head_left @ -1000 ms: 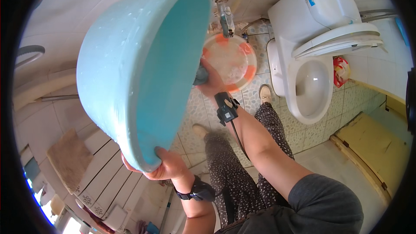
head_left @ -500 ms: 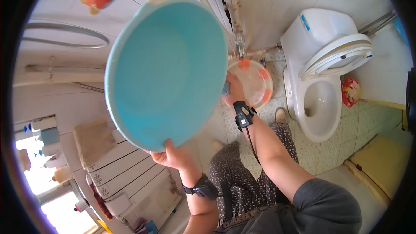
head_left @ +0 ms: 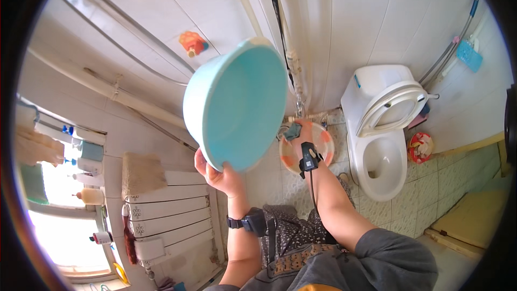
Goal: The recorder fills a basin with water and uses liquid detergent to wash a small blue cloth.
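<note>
Your left hand [head_left: 221, 179] pinches the lower rim of the light-blue, round plastic basin [head_left: 245, 110], the thumb at the inner side and the fingers behind the wall. That basin is up in the air, ahead of you and left of the white ceramic toilet [head_left: 383, 134], tipped on its side: its mouth faces right and partly toward you, the oval's long axis running from lower left to upper right. Your right hand [head_left: 305, 129], apart from it, grasps a crumpled grey-green cloth [head_left: 292, 131] above the orange-and-white round basin [head_left: 327, 139]; how tightly, you cannot tell.
</note>
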### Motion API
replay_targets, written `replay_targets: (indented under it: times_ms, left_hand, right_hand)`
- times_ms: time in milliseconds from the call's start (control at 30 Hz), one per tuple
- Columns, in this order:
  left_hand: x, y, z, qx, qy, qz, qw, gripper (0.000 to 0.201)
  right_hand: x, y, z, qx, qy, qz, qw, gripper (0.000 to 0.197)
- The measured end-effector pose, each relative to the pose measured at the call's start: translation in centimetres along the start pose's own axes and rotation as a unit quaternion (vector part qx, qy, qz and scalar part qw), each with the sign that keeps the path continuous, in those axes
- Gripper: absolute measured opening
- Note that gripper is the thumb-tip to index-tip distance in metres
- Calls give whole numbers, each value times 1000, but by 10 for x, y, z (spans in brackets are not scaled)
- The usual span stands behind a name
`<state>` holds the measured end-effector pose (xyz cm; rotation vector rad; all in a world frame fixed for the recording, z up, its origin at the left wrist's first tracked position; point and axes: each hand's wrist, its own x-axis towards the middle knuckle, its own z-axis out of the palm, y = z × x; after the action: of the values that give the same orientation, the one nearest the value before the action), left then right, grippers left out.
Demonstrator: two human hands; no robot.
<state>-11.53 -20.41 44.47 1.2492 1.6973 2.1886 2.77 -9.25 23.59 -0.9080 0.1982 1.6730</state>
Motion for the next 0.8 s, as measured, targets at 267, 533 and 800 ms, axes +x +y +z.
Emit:
replay_targets:
  times_ms: [267, 533, 800]
  left_hand:
    - [49, 74, 1, 69, -29, 89, 993, 26]
    - [94, 106, -6, 96, -57, 200, 973, 24]
    - [116, 135, -5, 62, -71, 364, 926, 29]
  right_hand:
    - [-84, -46, 61, 272, -84, 40, 958, 9]
    - [-110, -55, 99, 250, -85, 36, 964, 14]
    - [-102, -85, 125, 299, -129, -39, 945, 16]
